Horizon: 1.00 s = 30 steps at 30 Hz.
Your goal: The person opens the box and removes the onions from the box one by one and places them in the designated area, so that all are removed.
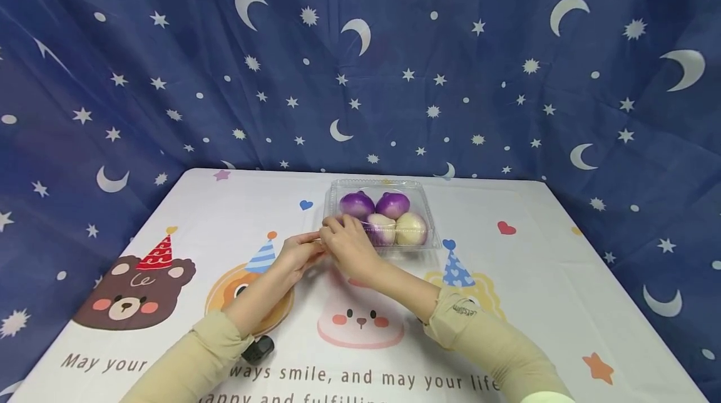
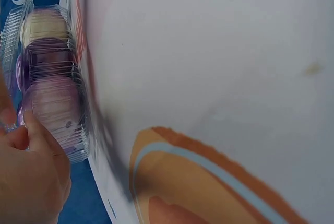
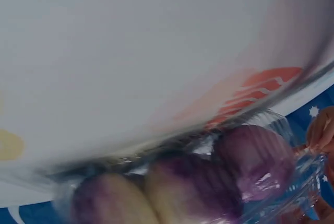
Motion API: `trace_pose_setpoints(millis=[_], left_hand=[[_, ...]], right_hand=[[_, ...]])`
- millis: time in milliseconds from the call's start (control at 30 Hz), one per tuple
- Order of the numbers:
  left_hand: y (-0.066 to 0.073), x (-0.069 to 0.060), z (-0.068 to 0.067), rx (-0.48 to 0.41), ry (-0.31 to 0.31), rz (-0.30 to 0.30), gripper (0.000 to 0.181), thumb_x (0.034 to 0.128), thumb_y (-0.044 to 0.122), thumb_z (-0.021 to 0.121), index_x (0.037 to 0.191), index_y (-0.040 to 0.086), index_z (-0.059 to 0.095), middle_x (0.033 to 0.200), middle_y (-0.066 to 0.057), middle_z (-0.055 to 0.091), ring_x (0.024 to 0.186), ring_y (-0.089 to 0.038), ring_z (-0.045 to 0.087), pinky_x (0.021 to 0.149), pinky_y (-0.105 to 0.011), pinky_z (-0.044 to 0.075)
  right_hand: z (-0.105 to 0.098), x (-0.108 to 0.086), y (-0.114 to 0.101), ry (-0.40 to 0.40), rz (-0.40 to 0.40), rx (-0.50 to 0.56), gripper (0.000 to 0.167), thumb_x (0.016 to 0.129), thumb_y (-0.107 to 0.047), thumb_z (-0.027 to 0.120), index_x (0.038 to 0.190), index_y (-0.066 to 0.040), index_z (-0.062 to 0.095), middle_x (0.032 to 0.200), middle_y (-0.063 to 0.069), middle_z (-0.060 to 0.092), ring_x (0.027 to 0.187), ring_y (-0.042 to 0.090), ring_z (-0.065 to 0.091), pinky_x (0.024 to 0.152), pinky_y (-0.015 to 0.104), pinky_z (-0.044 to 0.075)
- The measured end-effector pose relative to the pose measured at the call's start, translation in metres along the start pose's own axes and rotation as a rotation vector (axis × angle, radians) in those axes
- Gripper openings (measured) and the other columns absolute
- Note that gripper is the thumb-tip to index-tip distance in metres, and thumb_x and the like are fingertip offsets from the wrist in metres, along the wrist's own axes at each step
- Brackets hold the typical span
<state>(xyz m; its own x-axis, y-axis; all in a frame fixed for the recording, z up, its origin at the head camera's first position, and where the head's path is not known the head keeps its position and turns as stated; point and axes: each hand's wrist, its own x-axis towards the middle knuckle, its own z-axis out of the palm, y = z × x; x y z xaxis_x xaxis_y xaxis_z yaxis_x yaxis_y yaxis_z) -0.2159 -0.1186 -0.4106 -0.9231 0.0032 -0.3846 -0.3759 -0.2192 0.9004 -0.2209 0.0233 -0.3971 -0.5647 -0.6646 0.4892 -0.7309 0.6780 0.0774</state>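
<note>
A clear plastic box (image 1: 429, 235) holds several onions: purple ones (image 1: 392, 204) at the back, a whitish one (image 1: 411, 229) at front right. Both hands meet at its front left corner. My left hand (image 1: 297, 256) pinches the rim there between thumb and finger; in the left wrist view this hand (image 2: 34, 174) is beside the ridged plastic wall (image 2: 78, 148). My right hand (image 1: 352, 246) has its fingers curled over the same corner, covering part of it. In the right wrist view, fingertips (image 3: 321, 130) touch the plastic edge. Whether the lid is fully closed I cannot tell.
The white tablecloth (image 1: 507, 265) carries printed animals, hats and lettering. A small black object (image 1: 258, 350) is next to the left sleeve (image 1: 194, 353). Behind the table hangs a blue curtain (image 1: 394, 127) with moons and stars.
</note>
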Motion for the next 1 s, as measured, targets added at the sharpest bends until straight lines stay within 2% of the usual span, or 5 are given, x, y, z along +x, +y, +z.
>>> trace_pose_setpoints(millis=[200, 333, 667, 800, 1000], left_hand=[[0.004, 0.0, -0.002, -0.018, -0.053, 0.017, 0.046, 0.0907, -0.008, 0.051, 0.135, -0.014, 0.04, 0.08, 0.001, 0.063, 0.068, -0.004, 0.064, 0.073, -0.017, 0.055], [0.003, -0.001, -0.005, -0.03, -0.081, 0.012, 0.048, 0.0912, -0.009, 0.05, 0.137, -0.011, 0.038, 0.082, 0.0, 0.061, 0.071, -0.003, 0.064, 0.073, -0.015, 0.055], [0.003, 0.0, -0.007, -0.059, -0.109, 0.014, 0.05, 0.0913, -0.01, 0.049, 0.14, -0.011, 0.035, 0.09, -0.004, 0.057, 0.076, -0.004, 0.064, 0.075, -0.016, 0.055], [0.005, -0.002, -0.008, -0.051, -0.11, 0.017, 0.05, 0.0921, -0.008, 0.049, 0.14, -0.01, 0.035, 0.094, -0.004, 0.055, 0.077, -0.004, 0.063, 0.076, -0.015, 0.054], [0.003, -0.004, -0.01, -0.039, -0.115, -0.002, 0.049, 0.0924, -0.008, 0.048, 0.14, -0.009, 0.036, 0.089, -0.003, 0.058, 0.075, -0.004, 0.064, 0.075, -0.015, 0.054]], right_hand=[[-0.001, -0.013, 0.014, 0.092, -0.094, -0.042, 0.026, 0.081, -0.014, 0.071, 0.106, -0.013, 0.065, 0.121, 0.009, 0.06, 0.114, 0.029, 0.055, 0.099, 0.04, 0.044], [-0.01, -0.027, 0.023, 0.159, -0.116, -0.015, 0.027, 0.078, -0.008, 0.071, 0.104, -0.011, 0.064, 0.113, 0.007, 0.063, 0.109, 0.026, 0.057, 0.096, 0.038, 0.046], [-0.035, -0.059, 0.053, 0.215, -0.056, 0.081, 0.022, 0.073, 0.0, 0.072, 0.094, -0.006, 0.065, 0.093, 0.006, 0.065, 0.089, 0.022, 0.062, 0.085, 0.033, 0.051], [-0.042, -0.07, 0.065, 0.233, -0.026, 0.082, 0.022, 0.073, -0.003, 0.073, 0.092, -0.006, 0.063, 0.091, 0.005, 0.065, 0.086, 0.022, 0.062, 0.08, 0.034, 0.052], [-0.047, -0.094, 0.083, 0.258, 0.011, 0.112, 0.023, 0.07, -0.009, 0.078, 0.088, -0.005, 0.065, 0.087, 0.004, 0.066, 0.083, 0.022, 0.063, 0.076, 0.036, 0.054]])
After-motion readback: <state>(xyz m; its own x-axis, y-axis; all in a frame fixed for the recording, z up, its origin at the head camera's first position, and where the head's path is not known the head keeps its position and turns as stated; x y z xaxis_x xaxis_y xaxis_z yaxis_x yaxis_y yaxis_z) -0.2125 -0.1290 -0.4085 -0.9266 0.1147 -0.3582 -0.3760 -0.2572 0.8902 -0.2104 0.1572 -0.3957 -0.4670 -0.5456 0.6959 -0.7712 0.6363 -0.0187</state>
